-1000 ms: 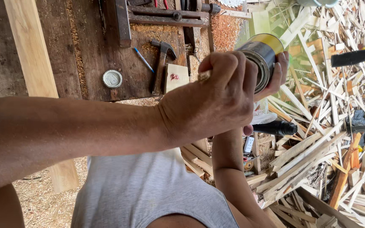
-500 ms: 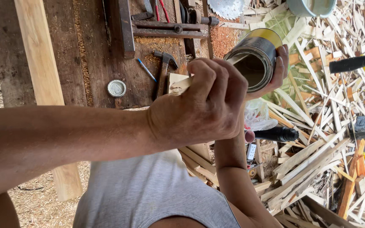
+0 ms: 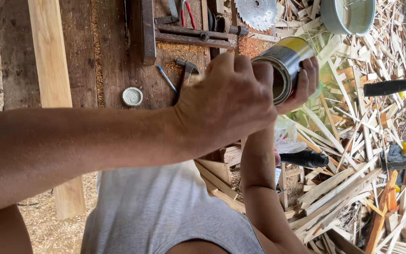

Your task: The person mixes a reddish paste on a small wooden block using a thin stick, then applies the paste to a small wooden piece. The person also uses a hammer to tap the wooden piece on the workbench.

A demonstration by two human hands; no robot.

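Right hand gripping tin can, left hand fisted

can mouth: half hidden by hand | bucket: cut off at top edge

A workbench fills the upper left of the frame, with a long plank lying on its left part, a round lid near the middle, and a hammer and pen just right of it. At upper centre, a saw blade sits beyond the bench's clamp bars, and a bucket sits at the upper right. The held can sits right of centre, above the heap of wood offcuts filling the right side.
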